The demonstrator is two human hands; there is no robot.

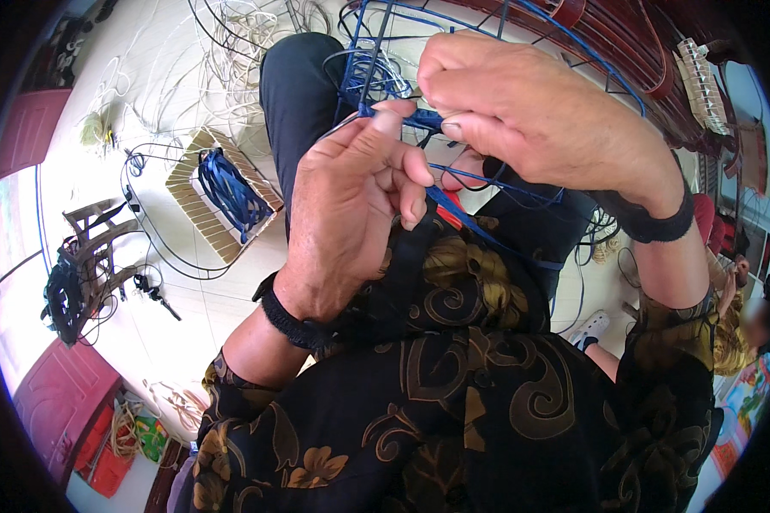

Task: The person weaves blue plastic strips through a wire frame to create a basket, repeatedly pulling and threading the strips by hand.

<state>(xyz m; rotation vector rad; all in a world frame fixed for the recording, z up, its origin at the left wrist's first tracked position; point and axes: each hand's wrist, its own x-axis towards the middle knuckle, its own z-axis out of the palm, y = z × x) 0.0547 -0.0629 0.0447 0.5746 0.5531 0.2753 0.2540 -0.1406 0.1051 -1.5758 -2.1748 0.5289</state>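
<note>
A wire frame (pixel 612 72) with blue wrapping and dark rods stands over my lap at the top of the view. My left hand (pixel 355 175) pinches a blue-wrapped corner of it between thumb and forefinger, the other fingers curled. Just to the right, my right hand (pixel 539 111) is closed above a blue woven band of the frame, thumb and bent fingers together. What lies between those fingertips is hidden. A loose blue strip (pixel 466 215) trails below both hands toward the lower right.
A tan woven basket (pixel 182 203) on the floor holds a bundle of blue strips (pixel 231 192). Pale loose strands (pixel 227 64) tangle beyond it. At left stands a dark frame-like object (pixel 94 248) with cords. Reddish-brown furniture (pixel 642 43) stands at upper right; another person (pixel 731 329) is at right.
</note>
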